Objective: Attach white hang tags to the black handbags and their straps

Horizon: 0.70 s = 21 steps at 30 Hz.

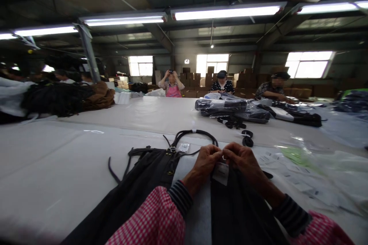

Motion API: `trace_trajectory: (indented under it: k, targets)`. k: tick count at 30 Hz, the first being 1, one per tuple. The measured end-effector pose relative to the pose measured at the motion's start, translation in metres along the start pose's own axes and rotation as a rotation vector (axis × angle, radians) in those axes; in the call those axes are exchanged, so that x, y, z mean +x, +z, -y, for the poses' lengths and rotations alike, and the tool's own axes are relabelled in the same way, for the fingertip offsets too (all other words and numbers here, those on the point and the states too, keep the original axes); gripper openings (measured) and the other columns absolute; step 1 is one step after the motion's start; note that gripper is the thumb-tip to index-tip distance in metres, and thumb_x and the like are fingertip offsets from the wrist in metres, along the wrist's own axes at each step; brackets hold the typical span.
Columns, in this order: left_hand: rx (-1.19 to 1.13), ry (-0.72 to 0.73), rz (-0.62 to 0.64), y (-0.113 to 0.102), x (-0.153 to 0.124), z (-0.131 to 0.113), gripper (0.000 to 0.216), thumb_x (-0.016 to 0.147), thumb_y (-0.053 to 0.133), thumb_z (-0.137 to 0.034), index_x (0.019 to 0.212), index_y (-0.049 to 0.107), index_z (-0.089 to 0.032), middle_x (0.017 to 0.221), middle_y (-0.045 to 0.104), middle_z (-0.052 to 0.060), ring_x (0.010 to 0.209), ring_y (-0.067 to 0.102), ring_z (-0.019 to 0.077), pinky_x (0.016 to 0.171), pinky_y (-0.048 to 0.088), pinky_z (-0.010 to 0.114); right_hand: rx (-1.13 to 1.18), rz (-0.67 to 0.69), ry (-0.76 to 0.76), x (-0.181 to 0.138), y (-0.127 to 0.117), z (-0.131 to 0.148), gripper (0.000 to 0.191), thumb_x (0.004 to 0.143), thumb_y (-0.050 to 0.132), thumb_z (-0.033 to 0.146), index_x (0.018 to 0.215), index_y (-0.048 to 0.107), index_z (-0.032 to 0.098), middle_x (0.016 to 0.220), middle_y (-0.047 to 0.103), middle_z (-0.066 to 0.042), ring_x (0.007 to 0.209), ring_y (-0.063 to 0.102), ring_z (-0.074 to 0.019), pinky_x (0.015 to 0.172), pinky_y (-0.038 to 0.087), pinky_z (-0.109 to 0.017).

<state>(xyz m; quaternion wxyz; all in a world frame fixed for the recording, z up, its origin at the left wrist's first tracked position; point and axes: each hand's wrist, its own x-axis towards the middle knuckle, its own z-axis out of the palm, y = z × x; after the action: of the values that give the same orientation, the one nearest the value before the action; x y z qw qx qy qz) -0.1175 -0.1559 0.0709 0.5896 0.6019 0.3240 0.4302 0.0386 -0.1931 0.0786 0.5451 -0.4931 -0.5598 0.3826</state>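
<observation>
My left hand (205, 161) and my right hand (244, 162) meet fingertip to fingertip, both pinched. Whatever lies between the fingertips is too small to make out. Just below them a small pale tag (220, 173) lies at the top edge of a dark fabric piece (238, 210). More black fabric (138, 183), with loose straps and metal fittings, spreads to the left, and a pale sheet (194, 199) shows between the two dark parts. A black looped cord (198, 132) with a white band curves beyond my hands. Beside it sits a small clear packet (184, 147).
Flat bundles in clear plastic (227, 107) and coiled black straps (247, 138) lie farther back on the white table (57, 157). Labels (296, 174) spread at right under clear plastic. Dark clothing (57, 97) is heaped at left. Three people (173, 86) are across the table.
</observation>
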Motion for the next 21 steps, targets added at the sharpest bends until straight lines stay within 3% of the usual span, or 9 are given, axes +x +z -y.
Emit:
trace_trajectory:
  k: [5,12,17,21]
  targets:
    - [0.082,0.005,0.007,0.004,0.003,0.006,0.020,0.073,0.070,-0.032,0.077,0.070,-0.013,0.068,0.060,0.000,0.062,0.047,0.0115,0.060,0.034,0.026,-0.207,-0.063,-0.034,0.001,-0.009,-0.009,0.035,0.079,0.072,0.054,0.077,0.067,0.019,0.055,0.056,0.002,0.051,0.047,-0.0137,0.050,0.037,-0.027]
    - [0.125,0.020,-0.013,0.005,0.002,0.003,0.018,0.074,0.070,-0.031,0.076,0.069,-0.014,0.069,0.060,0.000,0.063,0.047,0.0120,0.062,0.035,0.027,-0.168,0.027,0.046,0.001,-0.013,-0.007,0.039,0.077,0.074,0.057,0.084,0.072,0.019,0.054,0.055,0.001,0.050,0.046,-0.0136,0.049,0.035,-0.027]
    - [0.005,0.055,0.082,0.004,-0.005,-0.022,0.016,0.070,0.076,-0.026,0.077,0.071,-0.013,0.074,0.066,0.002,0.069,0.054,0.0134,0.069,0.040,0.027,-0.171,-0.010,-0.124,-0.004,-0.015,0.023,0.029,0.079,0.075,0.048,0.075,0.072,0.020,0.060,0.061,0.000,0.055,0.052,-0.0148,0.055,0.041,-0.028]
    - [-0.012,0.043,0.180,0.011,-0.013,-0.052,0.017,0.062,0.081,-0.021,0.072,0.070,-0.013,0.072,0.067,0.003,0.070,0.056,0.0136,0.070,0.042,0.026,-0.189,0.046,-0.184,-0.019,-0.028,0.059,0.021,0.081,0.075,0.041,0.076,0.076,0.021,0.068,0.066,-0.001,0.063,0.055,-0.0159,0.059,0.041,-0.028]
